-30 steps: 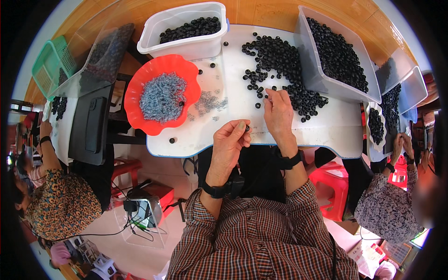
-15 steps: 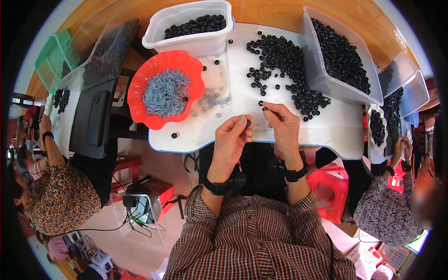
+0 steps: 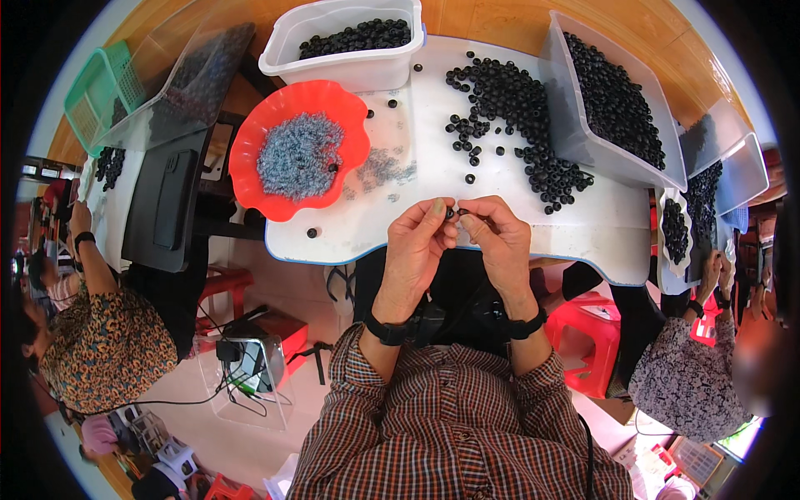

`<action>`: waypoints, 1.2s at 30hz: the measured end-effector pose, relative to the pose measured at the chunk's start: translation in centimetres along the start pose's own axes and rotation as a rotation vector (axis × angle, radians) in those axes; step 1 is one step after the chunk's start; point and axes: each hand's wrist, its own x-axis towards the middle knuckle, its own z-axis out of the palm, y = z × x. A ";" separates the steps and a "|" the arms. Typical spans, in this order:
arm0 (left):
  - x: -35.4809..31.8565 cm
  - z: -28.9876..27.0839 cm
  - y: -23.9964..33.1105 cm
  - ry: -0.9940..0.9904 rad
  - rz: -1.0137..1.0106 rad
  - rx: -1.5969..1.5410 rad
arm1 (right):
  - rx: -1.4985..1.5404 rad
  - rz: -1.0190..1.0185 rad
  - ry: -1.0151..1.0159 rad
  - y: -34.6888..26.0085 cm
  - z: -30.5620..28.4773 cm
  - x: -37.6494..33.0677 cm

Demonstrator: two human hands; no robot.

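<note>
1. Since half a second ago, the left hand and right hand have drawn together until their fingertips meet at the near edge of the white table; a second ago the right hand was out at the pile of black rings.
2. Both hands are closed to a pinch on one small black ring, held between them just above the table edge.
3. The ring is too small to tell which way its hole faces.
4. The red bowl of grey bits sits well to the left, and the white tub of rings stands beyond it.
</note>
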 end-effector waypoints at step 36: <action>-0.6 0.2 -0.5 0.032 0.143 0.236 | -0.440 -0.259 0.037 -1.0 0.8 0.1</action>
